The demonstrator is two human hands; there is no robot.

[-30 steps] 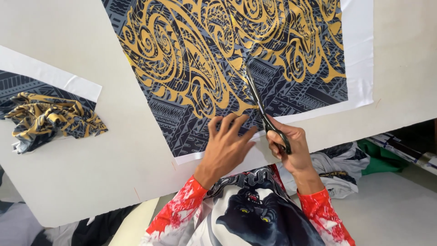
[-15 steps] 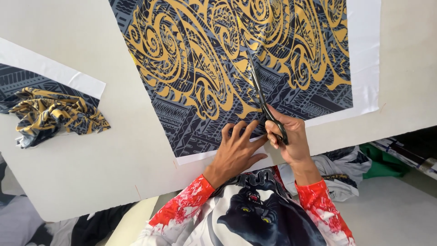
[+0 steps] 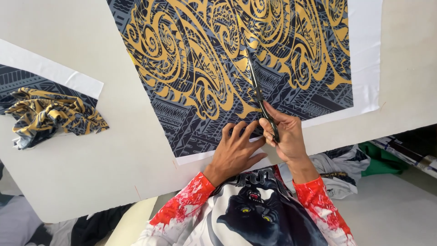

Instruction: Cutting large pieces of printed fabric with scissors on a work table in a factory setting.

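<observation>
**Scissors in the patterned fabric, both hands at the near edge**

The scissors (image 3: pixel 259 98) lie along the patterned fabric (image 3: pixel 195 68), blades pointing away from you into the gold-and-dark-grey swirl print, handles near the fabric's lower white border. The blades look nearly closed; how far they have parted the cloth cannot be told from this view.

Your right hand (image 3: pixel 284 134) is closed around the dark scissor handles, fingers wrapped through and over them, wrist at the table's near edge. Your left hand (image 3: pixel 236 150) lies flat on the fabric just beside the scissors, fingers spread and pressing on the cloth; it holds nothing.

The fabric is spread flat on the white table (image 3: pixel 91 155), set at an angle to the table edge. A white unprinted border runs along its right side and lower edge.

Well apart, at the left of the table, a crumpled scrap (image 3: pixel 50 116) of the same print sits in a heap. Behind it lies a second flat piece (image 3: pixel 27 77) of print with a white strip along its edge.

Both your sleeves (image 3: pixel 182 205) are red and white. Beyond the table's near edge, at lower right, a loose pile of cloth (image 3: pixel 364 164) in grey, white and green lies on the floor.
</observation>
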